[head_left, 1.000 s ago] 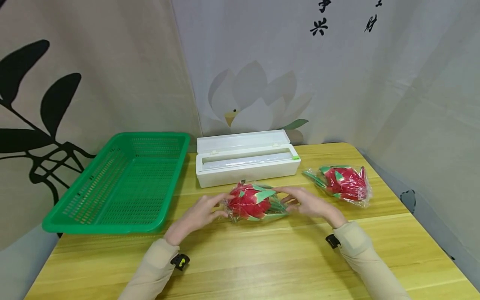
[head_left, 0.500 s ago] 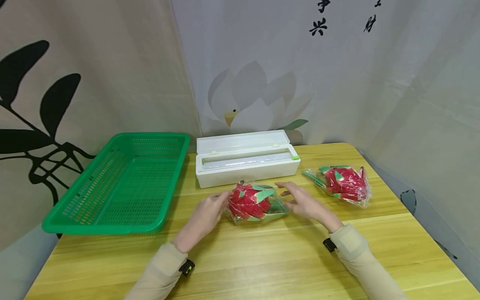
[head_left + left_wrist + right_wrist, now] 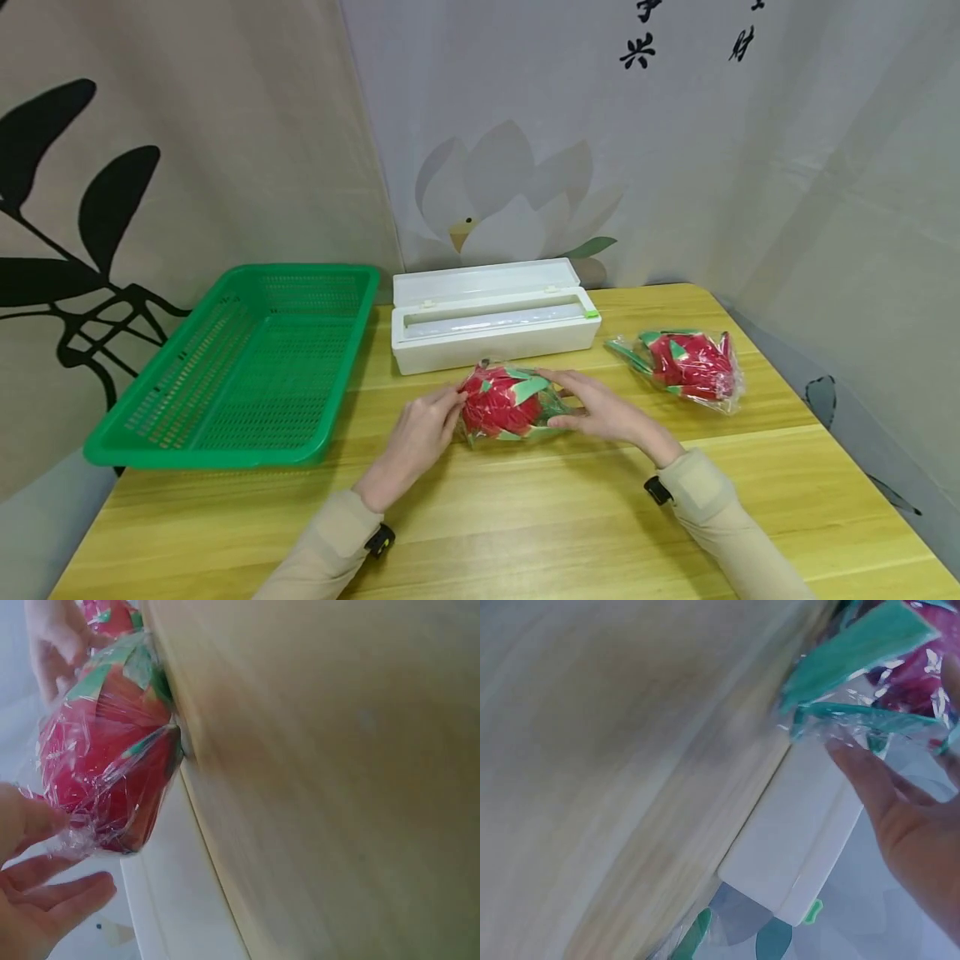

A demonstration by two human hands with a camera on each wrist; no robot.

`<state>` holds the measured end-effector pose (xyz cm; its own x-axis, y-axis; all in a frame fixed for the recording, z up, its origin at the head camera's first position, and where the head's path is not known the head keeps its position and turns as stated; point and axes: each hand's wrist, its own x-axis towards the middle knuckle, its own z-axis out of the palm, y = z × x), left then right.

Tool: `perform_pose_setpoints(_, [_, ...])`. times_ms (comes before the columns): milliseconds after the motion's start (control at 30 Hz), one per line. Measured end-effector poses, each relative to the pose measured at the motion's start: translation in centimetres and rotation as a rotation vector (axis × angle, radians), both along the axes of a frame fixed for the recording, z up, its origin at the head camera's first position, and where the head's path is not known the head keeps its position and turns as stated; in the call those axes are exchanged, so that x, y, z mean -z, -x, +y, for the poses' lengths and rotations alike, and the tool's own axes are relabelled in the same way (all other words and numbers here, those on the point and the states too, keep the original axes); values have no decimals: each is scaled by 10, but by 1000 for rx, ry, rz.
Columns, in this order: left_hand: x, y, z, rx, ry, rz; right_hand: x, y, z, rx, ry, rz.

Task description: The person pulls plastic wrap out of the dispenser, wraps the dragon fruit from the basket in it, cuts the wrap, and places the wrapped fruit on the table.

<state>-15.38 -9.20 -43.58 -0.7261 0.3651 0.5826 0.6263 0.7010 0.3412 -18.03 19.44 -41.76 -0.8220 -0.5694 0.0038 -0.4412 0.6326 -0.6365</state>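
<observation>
A red dragon fruit (image 3: pixel 498 404) with green leafy scales, covered in clear plastic wrap, lies on the table in front of the white box. My left hand (image 3: pixel 423 429) is at its left end; in the left wrist view, thumb and fingers (image 3: pixel 71 904) pinch the gathered film there. Around the leafy right end curves my right hand (image 3: pixel 603 408), its index finger along the top and its thumb (image 3: pixel 862 769) against the wrapped leaves. Some right fingertips are hidden behind the fruit. Farther right, apart from both hands, lies a second wrapped dragon fruit (image 3: pixel 693 365).
A green slotted plastic basket (image 3: pixel 315 442) stands at the left of the wooden table (image 3: pixel 525 533). Behind the nearer fruit is a white cling-film box (image 3: pixel 498 346), its lid raised and a film roll inside. A printed curtain (image 3: pixel 750 167) hangs along the back.
My left hand has turned inward and closed on the film at the fruit's left end. My right hand drew back slightly, then came in against the leafy end. The fruit has hardly moved.
</observation>
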Motion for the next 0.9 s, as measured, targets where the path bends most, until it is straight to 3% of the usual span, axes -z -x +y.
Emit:
perform_pose_setpoints(233, [1, -2, 1, 28, 37, -136, 6, 3, -2, -44, 24, 141])
perform_pose_setpoints(367, [0, -2, 0, 49, 32, -149, 7, 3, -5, -39, 29, 173])
perform_pose_setpoints(600, [0, -2, -2, 50, -6, -59, 7, 5, -3, -50, 27, 142])
perform_pose_setpoints(900, [-7, -1, -5, 15, 46, -170, 1, 6, 4, -57, 5, 46])
